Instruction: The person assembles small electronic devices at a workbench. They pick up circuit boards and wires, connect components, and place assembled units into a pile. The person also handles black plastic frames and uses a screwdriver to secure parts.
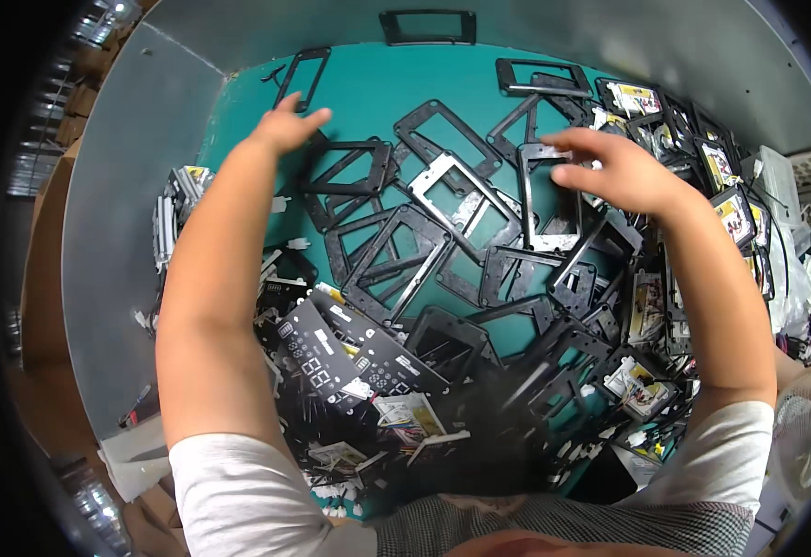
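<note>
My left hand [287, 127] reaches to the far left, thumb and fingers spread apart. Its fingertips are at the lower end of a slim black rectangular frame [320, 70]; whether they touch it is unclear. On the right, my right hand [617, 174] has its fingers above and its thumb below the top bar of a black plastic frame [528, 200] with shiny edges. That frame leans among other black frames [424, 232], which lie heaped and overlapping between my arms. Part of the right hand's grip is hidden.
Circuit boards with digit displays [317, 357] and wired parts pile up near me. Yellow-and-white labelled modules [633, 97] line the right side. Grey metal walls [113, 223] enclose the green surface [359, 84]. One more frame [428, 28] rests against the far wall.
</note>
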### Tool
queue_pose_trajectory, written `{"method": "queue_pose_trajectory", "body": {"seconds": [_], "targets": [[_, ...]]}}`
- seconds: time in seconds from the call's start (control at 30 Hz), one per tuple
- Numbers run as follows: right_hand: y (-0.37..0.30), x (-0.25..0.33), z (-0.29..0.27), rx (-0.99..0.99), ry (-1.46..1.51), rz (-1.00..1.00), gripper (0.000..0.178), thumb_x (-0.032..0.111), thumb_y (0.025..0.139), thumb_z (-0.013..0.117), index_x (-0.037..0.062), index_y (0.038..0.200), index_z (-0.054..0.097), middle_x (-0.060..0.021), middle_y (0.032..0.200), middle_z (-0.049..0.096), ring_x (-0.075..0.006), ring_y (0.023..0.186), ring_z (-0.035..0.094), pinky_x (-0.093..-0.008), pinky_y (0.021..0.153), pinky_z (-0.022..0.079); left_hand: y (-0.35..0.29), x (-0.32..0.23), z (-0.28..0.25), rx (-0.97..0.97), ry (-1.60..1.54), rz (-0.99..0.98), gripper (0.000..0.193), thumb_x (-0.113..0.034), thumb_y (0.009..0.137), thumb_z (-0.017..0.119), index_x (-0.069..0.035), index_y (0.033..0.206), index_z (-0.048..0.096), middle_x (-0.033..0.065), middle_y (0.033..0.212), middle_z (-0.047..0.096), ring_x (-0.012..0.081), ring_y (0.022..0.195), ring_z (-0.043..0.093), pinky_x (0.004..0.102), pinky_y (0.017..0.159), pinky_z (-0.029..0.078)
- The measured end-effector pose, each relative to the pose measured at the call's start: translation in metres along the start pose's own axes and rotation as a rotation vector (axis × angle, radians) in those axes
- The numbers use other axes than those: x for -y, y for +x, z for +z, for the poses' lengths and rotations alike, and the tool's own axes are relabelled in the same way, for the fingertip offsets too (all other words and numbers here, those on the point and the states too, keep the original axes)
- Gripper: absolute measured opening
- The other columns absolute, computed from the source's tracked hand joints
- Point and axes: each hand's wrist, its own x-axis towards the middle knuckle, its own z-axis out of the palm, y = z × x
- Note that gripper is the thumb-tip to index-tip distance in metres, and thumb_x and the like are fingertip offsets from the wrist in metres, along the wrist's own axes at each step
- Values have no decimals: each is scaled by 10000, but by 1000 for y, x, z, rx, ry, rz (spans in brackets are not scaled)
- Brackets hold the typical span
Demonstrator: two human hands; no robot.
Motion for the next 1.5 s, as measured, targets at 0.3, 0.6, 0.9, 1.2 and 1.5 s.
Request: {"method": "queue_pose_trajectory", "body": {"seconds": [0.3,0.6,0.9,1.2,1.5], "targets": [[49,-21,85,-119,-377,88,838,716,732,511,193,1378,409,-242,1430,306,-386,1319,315,-420,1094,249,-104,-88,64,304,91,250,870,-710,728,533,-167,1392,387,269,1339,391,407,1229,415,423,1022,362],[-61,-5,91,483,-404,-217,866,466,635,735,123,1363,414,-245,1394,342,-401,1233,405,-402,1027,360,-239,-108,64,1101,-9,813,813,-612,852,477,-78,1430,273,275,1375,345,392,1285,348,412,1063,299],[-82,31,58,491,-123,-321,670,346,718,710,105,1302,487,-194,1294,488,-353,1189,470,-402,990,394,-72,-91,21,133,-227,444,577,-449,838,612,-78,1270,516,153,1253,555,263,1156,529,359,961,427],[-52,-3,32,175,-105,-207,526,230,743,717,27,1204,564,-172,1089,609,-322,1003,573,-366,893,452,79,-15,43,-170,248,-62,771,-550,814,564,-22,1346,382,193,1346,448,314,1246,428,386,1016,373],[-44,-35,13,86,-89,-34,467,291,797,671,54,1188,578,-183,1076,626,-322,1007,598,-374,882,467,-111,-148,36,966,149,837,437,-388,812,662,-68,1106,616,164,1111,611,307,1028,584,387,890,461]]}}
